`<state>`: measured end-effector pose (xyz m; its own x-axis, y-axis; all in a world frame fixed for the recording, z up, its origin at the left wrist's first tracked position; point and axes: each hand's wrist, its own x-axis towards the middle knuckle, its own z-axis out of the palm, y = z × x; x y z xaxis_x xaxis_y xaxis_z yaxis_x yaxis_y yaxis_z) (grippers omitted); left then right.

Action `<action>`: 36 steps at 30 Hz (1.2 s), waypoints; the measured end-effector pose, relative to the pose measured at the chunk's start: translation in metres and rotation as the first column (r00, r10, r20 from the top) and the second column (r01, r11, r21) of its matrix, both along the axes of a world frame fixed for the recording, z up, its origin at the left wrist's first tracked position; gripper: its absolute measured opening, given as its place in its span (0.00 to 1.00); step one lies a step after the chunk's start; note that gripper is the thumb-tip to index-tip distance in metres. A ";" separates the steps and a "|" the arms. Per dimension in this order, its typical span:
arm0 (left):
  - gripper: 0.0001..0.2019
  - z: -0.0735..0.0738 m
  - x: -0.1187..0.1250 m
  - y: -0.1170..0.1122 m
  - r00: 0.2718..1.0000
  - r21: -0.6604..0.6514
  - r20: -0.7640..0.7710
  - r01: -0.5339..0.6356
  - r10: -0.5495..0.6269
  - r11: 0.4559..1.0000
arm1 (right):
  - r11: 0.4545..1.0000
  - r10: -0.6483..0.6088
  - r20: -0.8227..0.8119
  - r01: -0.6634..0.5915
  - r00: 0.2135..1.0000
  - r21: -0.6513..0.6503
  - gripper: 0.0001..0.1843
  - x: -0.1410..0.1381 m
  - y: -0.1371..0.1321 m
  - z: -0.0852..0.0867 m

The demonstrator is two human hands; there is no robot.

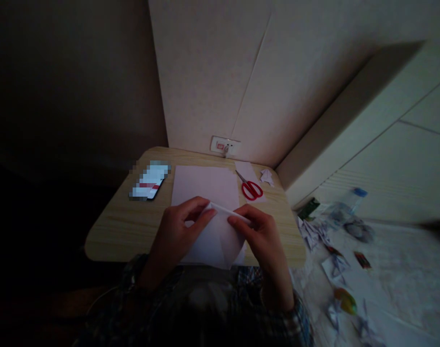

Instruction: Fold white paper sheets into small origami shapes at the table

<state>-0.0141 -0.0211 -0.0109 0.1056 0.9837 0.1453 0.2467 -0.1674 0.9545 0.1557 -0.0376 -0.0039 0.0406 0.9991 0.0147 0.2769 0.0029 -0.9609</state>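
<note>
A white sheet of paper (214,236) with a folded top edge is held up between both hands over the near part of the small table. My left hand (178,231) pinches its upper left corner between thumb and fingers. At the upper right, my right hand (258,229) pinches the folded edge the same way. Behind the held sheet, a stack of white paper (205,183) lies flat on the tabletop. Scissors (251,189) with red handles rest to the right of the stack, their blades tilted toward the wall, lying on a paper strip (244,168).
The wooden table (126,231) stands against a wall with a socket (225,145). A lit phone (151,180) lies at the left and a small folded paper piece (267,177) at the right. Beside the table are a plastic bottle (348,205), folded papers (312,233) and a yellow-green fruit-like object (345,300).
</note>
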 end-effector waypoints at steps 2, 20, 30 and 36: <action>0.08 0.001 0.000 0.000 1.000 -0.004 0.015 -0.023 0.023 1.000 | 1.000 0.012 0.033 -0.012 0.999 0.021 0.07 -0.001 0.000 0.002; 0.08 0.007 -0.001 -0.001 0.998 0.009 0.007 -0.064 0.064 0.998 | 0.991 0.048 0.159 -0.067 0.986 0.115 0.06 0.000 -0.001 0.003; 0.07 0.003 -0.002 0.001 0.998 0.004 0.039 -0.052 0.052 0.999 | 0.987 0.039 0.229 -0.073 0.973 0.142 0.06 0.001 0.000 0.001; 0.07 0.002 -0.005 0.000 0.997 0.046 0.024 -0.074 0.073 0.996 | 0.982 0.049 0.272 -0.096 0.961 0.160 0.05 0.003 -0.001 -0.001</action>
<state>-0.0186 -0.0213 -0.0090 0.0292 0.9807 0.1932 0.2389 -0.1945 0.9514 0.1584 -0.0383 -0.0053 -0.0603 0.9810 0.1846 0.5149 0.1891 -0.8362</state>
